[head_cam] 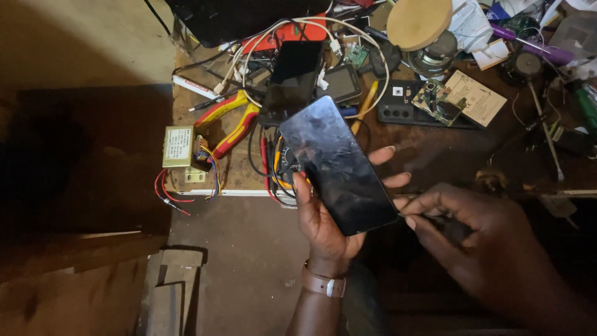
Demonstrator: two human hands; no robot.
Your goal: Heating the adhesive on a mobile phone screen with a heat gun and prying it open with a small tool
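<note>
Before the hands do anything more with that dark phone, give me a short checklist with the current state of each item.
1. Left hand grips the phone from below, fingers wrapped round both edges: ok.
2. Right hand pinches at the phone's lower right corner: ok; whether it holds a small tool: cannot tell.
3. Phone screen dark and smudged; cracked or not: cannot tell.
4. Phone held off the workbench, over its front edge: ok.
5. Pliers with red and yellow handles lie near the left hand: ok.
6. Bench free of clutter beneath the phone: not ok, cables and parts everywhere.
</note>
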